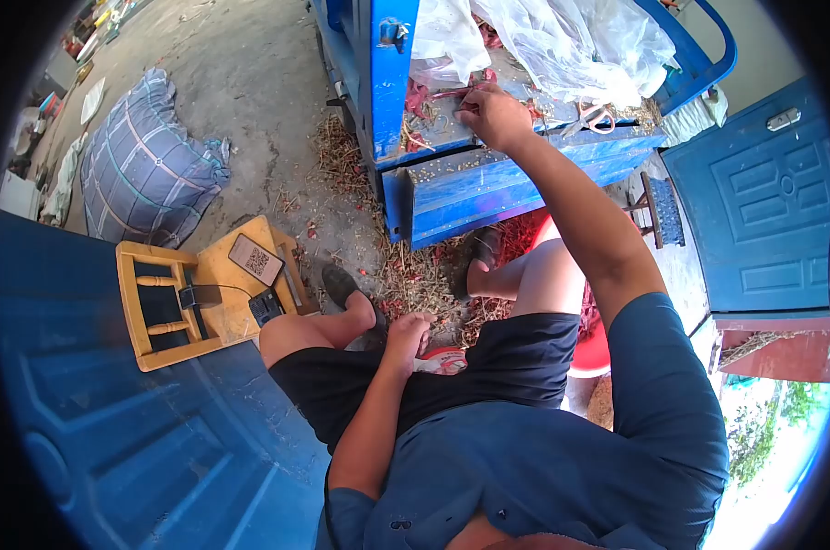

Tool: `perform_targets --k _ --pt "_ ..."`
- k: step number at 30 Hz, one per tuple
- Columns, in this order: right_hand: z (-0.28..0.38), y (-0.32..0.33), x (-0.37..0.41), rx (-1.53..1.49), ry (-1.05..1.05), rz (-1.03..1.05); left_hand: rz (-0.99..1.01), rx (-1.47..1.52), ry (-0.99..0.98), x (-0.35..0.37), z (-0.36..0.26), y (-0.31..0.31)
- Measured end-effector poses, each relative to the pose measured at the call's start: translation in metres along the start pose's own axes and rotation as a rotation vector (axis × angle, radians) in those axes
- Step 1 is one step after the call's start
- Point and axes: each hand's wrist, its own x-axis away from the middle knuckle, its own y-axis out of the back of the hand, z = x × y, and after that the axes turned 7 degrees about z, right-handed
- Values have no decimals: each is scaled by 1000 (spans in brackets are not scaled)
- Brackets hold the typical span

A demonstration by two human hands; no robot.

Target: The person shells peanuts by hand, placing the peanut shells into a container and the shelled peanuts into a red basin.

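My right hand [498, 116] reaches over the edge of a blue cart bed [516, 176], its fingers curled onto a dark red dried chili pepper [464, 105]. More dried chilies [419, 96] and pale seeds lie about it on the bed. Just right of this hand rests a pair of scissors [595, 117] with light pink handles. Crumpled translucent plastic sheeting [571, 50] covers the bed behind. Low over my lap, my left hand [409, 337] is closed; what its fingers hold, if anything, is hidden. Below it shows part of a red and white item [444, 360].
On my left, a wooden chair [215, 321] carries a phone [255, 260] and a dark device. A stuffed checked sack [144, 165] stands on the concrete. Stems and chili scraps [415, 275] litter the floor by my feet. Beside my right leg is a red basin [591, 344].
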Motion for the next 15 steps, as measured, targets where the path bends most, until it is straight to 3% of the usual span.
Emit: perform_targets --k 4,6,10,12,14,15 --pt "-5 -3 -1 75 156 -35 -21 12 -7 4 -3 0" --pt "0 6 19 -64 199 -206 -3 14 -23 2 -2 1" --pt "18 25 76 -287 157 -198 11 -25 -34 4 -2 -4" --pt "20 10 112 -938 206 -8 31 -39 -37 4 -2 -7" --pt "41 -1 169 -1147 22 213 43 -52 -45 5 0 -8" --pt "48 -3 191 -1165 -119 459 51 -53 -41 3 2 -8"
